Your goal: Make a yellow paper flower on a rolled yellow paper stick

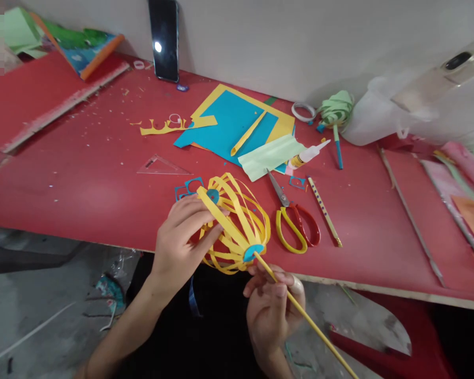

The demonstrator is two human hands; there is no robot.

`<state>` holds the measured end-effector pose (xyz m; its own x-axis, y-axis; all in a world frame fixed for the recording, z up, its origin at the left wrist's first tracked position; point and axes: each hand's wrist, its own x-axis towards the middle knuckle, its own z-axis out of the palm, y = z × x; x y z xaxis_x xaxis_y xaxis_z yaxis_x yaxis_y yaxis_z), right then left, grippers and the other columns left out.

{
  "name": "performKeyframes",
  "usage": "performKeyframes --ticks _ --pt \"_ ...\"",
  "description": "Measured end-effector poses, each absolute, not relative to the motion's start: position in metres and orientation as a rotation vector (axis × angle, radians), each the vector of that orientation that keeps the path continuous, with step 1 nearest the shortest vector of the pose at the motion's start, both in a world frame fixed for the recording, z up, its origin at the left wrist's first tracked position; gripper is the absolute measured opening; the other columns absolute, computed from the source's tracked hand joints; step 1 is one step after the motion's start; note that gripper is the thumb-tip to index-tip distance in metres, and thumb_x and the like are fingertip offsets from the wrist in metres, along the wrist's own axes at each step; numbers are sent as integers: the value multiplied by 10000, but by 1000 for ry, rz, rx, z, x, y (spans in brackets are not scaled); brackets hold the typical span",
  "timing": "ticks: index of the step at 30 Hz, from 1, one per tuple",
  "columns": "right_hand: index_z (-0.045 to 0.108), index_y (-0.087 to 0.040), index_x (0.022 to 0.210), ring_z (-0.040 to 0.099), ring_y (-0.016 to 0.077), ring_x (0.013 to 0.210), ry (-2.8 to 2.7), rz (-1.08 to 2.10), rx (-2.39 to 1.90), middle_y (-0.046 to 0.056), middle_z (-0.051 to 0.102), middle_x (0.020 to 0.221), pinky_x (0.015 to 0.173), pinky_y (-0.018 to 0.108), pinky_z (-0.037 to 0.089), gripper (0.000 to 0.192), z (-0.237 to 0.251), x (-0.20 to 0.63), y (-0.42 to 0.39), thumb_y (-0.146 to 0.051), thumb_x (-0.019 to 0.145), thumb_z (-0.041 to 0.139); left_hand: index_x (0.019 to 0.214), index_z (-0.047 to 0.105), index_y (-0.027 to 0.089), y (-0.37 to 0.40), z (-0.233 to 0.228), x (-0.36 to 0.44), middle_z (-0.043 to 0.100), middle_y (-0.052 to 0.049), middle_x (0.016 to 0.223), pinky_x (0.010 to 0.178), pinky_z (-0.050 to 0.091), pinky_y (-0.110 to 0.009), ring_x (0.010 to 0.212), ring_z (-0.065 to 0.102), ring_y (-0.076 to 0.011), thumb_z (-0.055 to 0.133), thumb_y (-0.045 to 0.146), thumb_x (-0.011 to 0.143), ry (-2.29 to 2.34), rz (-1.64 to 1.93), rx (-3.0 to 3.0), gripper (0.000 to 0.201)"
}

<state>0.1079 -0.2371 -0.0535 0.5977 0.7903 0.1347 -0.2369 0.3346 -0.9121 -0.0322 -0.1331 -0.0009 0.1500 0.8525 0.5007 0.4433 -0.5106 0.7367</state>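
A yellow paper-strip lantern [237, 210] with blue discs at both ends hangs between my hands at the table's front edge. My left hand [185, 226] pinches one of its strips, with some fingertips hidden behind the paper. A thin yellow stick [316, 326] meets the nearer blue disc [254, 252]. Below that disc, my right hand [276, 300] has its thumb and fingers closed round the stick. Right of the lantern lie scissors [286, 202] with one yellow and one red handle, and a dotted pencil [324, 211].
On the red table [102, 184] lie blue paper sheets [217, 126], a green strip [270, 158], a glue bottle [306, 156], a tape roll [303, 111] and a clear set square [161, 166]. A phone [165, 42] leans on the wall. A green paper piece on a stick [337, 142] lies near a plastic bag [367, 118].
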Motion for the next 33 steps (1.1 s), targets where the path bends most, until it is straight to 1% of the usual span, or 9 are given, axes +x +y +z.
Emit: performKeyframes --ticks 4,9,15,23,33 --pt "641 -245 957 715 175 732 -513 818 -1051 31 738 870 412 190 487 75 -52 105 -235 -266 930 574 890 677 190 -132 -4 -31 709 -59 968 919 519 -416 982 639 -202 656 165 849 1254 1340 2013 52" --pt "627 -210 940 712 175 684 -383 870 -1164 62 753 830 415 188 476 128 -51 101 -237 -332 904 613 883 641 206 -133 -8 -31 697 -33 910 939 513 -429 956 638 -191 651 170 850 1284 1369 2104 51" --pt "621 -212 930 715 172 691 -326 915 -1175 60 754 843 417 178 467 136 -49 98 -241 -341 888 633 842 607 217 -137 -6 -33 686 -5 849 964 489 -445 857 635 -175 651 158 839 1349 1338 2191 74" --pt "631 -204 934 723 190 690 -264 947 -1246 67 757 843 438 202 484 163 -47 100 -247 -342 857 670 853 595 222 -146 -5 -39 701 -3 847 969 463 -455 844 631 -177 651 137 828 1418 1238 2325 105" --pt "654 -191 875 704 170 633 -265 996 -1250 60 750 821 446 212 482 162 -47 103 -252 -346 839 683 868 618 247 -156 -9 -48 721 20 870 1011 417 -472 836 652 -173 649 145 828 1456 1182 2371 114"
